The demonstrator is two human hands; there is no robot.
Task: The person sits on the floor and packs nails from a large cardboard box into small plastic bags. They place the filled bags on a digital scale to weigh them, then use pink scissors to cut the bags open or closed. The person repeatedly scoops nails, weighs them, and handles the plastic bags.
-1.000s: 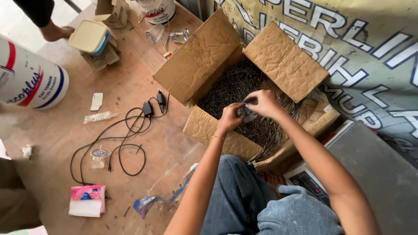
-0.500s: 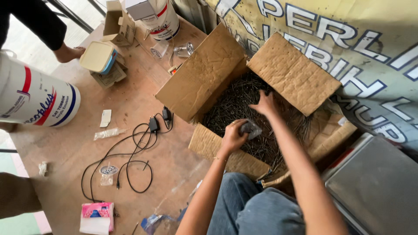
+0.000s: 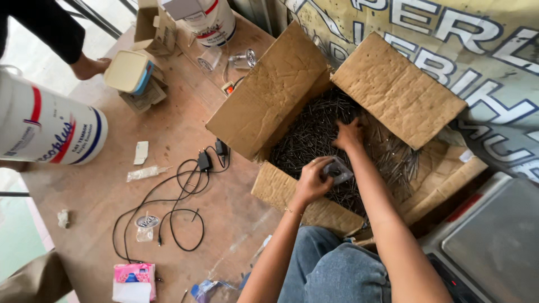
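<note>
Left hand: we find the left hand [image 3: 312, 180] over the near edge of the box, its grip closed around a small clear plastic bag [image 3: 338, 170]
Plastic bag: held just above the nails, at the near side of the box interior, touching the left fingers
Right hand: we see the right hand [image 3: 349, 134] reaching deeper in, palm down on the nails; its fingers are buried among them, so we cannot tell whether the grip is wide or closed
Cardboard box: the cardboard box [image 3: 269, 101] stands open on the floor with its flaps spread outward, just in front of the person's knees
Nails: a dense heap of dark nails [image 3: 309, 134] fills the box; some spill onto the right flap
Floor: we note a black cable [image 3: 168, 207] with its adapter looped on the brown floor [image 3: 185, 129] left of the box
Bucket: a white bucket [image 3: 48, 126] with red and blue bands lies at the left edge, well apart from the box
Scale: a grey weighing scale [image 3: 494, 241] sits at the lower right, beside the box
Other person: a bare foot [image 3: 90, 66] shows at the upper left, far from the hands
</note>
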